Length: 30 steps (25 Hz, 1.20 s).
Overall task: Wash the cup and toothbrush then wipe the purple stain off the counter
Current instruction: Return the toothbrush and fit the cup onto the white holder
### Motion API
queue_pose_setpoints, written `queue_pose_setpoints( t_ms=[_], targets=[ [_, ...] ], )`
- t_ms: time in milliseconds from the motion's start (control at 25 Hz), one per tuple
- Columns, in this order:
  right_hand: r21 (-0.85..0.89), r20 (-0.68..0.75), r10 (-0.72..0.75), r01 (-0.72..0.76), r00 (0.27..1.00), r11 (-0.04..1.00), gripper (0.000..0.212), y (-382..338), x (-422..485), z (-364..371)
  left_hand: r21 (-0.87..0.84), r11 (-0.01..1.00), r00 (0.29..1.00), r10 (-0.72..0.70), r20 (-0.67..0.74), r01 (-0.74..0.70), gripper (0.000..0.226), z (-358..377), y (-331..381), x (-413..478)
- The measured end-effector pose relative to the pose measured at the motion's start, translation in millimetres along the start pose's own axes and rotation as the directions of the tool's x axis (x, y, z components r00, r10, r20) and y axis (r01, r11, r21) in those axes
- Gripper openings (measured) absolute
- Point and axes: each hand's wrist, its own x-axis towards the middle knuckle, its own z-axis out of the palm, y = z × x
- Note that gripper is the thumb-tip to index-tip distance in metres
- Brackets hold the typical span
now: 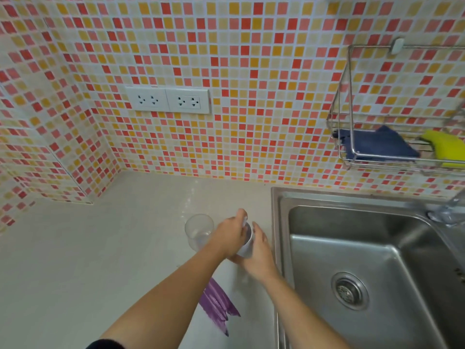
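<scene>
A small white cup (247,245) stands on the pale counter (100,248), just left of the sink. My right hand (260,253) wraps around its right side and holds it. My left hand (231,235) reaches over the cup's rim, and its fingers pinch the white toothbrush (244,220) that sticks up out of the cup. Most of the toothbrush is hidden by my fingers and the cup. The purple stain (217,306) is a smear of streaks on the counter nearer to me, partly under my left forearm.
A clear glass (198,229) stands just left of my hands. The steel sink (281,222) with its drain (348,290) fills the right side. A wall rack (347,162) holds a blue cloth (380,144) and a yellow sponge (445,147). Sockets (167,100) sit on the tiled wall.
</scene>
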Motion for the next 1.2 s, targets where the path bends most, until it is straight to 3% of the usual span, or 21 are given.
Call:
queue_pose_setpoints(
  t_ms=[160, 320, 640, 920, 1200],
  targets=[
    [0.086, -0.012, -0.056, 0.057, 0.998, 0.995, 0.075, -4.3, 1.5, -1.1, -0.073, 0.997, 0.997, -0.032, -0.069, 0.027, 0.023, -5.8, -9.6, 4.6],
    [0.108, -0.004, -0.043, 0.043, 0.999, 0.993, 0.084, -2.1, 6.5, -0.2, -0.144, 0.988, 0.988, -0.081, -0.13, 0.062, 0.024, -16.7, -16.8, 11.7],
    [0.112, 0.022, -0.052, 0.049, 0.998, 0.993, 0.08, -1.1, 8.5, -6.2, -0.039, 0.994, 0.993, -0.104, -0.054, 0.102, 0.025, -12.7, -13.6, 21.4],
    [0.074, 0.045, -0.04, 0.037, 0.998, 0.997, 0.083, 0.0, 13.6, -7.6, 0.004, 0.994, 0.991, -0.113, 0.077, 0.113, 0.026, -20.3, -12.5, 27.8],
    [0.139, 0.063, -0.059, 0.05, 0.996, 0.989, 0.082, 6.5, 11.4, -13.5, 0.056, 0.998, 0.973, -0.025, 0.231, 0.013, 0.02, -34.5, -8.8, 32.8]
  ],
)
